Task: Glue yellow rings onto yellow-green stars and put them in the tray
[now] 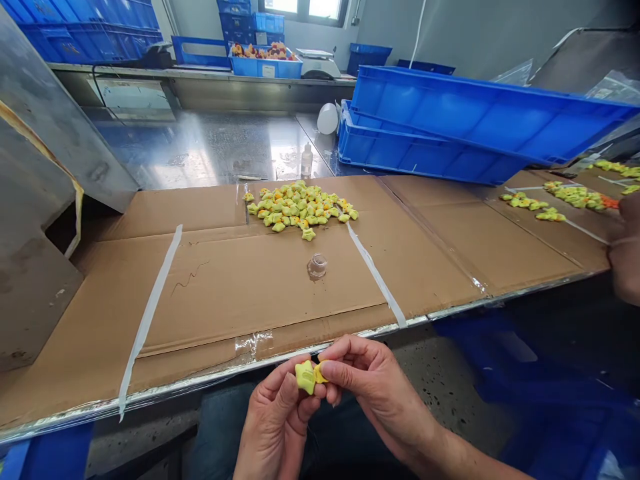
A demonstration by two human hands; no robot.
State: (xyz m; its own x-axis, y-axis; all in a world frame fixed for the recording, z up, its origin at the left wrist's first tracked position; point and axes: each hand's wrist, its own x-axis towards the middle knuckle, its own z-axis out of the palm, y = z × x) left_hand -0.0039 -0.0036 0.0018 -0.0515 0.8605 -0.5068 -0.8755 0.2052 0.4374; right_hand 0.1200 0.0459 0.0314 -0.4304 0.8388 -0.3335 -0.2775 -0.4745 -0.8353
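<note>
Pinching a small yellow-green star piece point(306, 377) between both thumbs and forefingers, you hold it near your lap, below the table edge: left hand point(274, 420) and right hand point(376, 393) both grasping it, the pile point(300, 208) lying far across the cardboard point(225, 293).

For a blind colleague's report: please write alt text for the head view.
Two bare hands, left hand and right hand, pinch a small yellow-green star-shaped piece above a cardboard-covered table. A pile of similar pieces and blue plastic crates lie beyond.
</note>
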